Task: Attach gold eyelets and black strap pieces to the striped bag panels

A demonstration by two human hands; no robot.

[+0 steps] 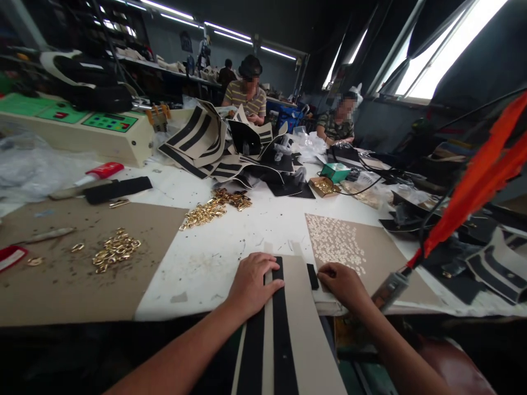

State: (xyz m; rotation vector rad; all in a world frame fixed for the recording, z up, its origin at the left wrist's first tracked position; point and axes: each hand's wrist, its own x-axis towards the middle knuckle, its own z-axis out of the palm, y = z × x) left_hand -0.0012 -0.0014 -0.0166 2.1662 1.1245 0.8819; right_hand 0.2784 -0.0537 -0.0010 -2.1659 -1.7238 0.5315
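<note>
The left hand [253,285] lies flat, fingers stretched out and close together, pressing on a striped panel [296,318] of beige and black that rests on the near edge of the counter [206,263] and hangs over it toward the person. The right hand [341,282] is curled just right of the panel, its fingertips at a small black tab [313,276] beside the panel's edge; I cannot tell whether it grips the tab or only touches it. Just behind the right hand a brown board [382,252] carries scattered pale pieces [335,241]. Farther out on the white counter lies a heap of gold rings [214,207], and a smaller heap [115,249] sits on a second board at left. Beyond these are stacked striped panels [201,140], with two people seated across the counter.
</note>
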